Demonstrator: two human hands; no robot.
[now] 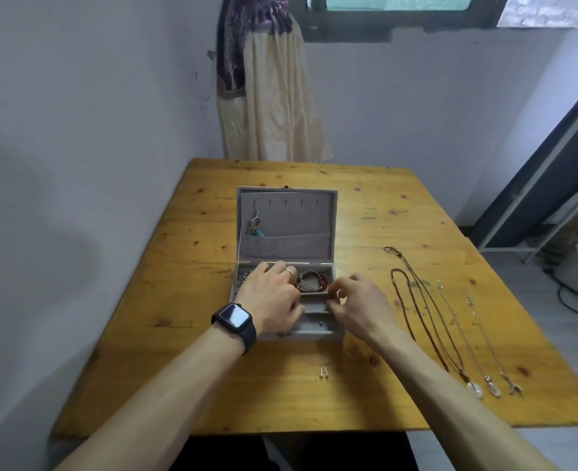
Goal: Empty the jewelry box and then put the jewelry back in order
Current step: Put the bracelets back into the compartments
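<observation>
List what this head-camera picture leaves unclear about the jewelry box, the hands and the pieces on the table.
- Box compartments, head view: the left ones are hidden under the left hand.
- Right hand: fingers curl over the box; whether they pinch anything is too small to tell.
- Studs near the front edge: too small to make out.
- Pendants on the necklaces: blurred, shapes unclear.
- Earring in the lid: detail too fine.

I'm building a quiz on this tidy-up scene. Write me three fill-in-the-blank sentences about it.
1. The grey felt-lined jewelry box sits with its lid ____.
2. The black smartwatch is worn on the ____ wrist.
3. The long cord and chain necklaces lie on the yellow wooden table to the ____ of the box.

Missing words: open; left; right
</observation>
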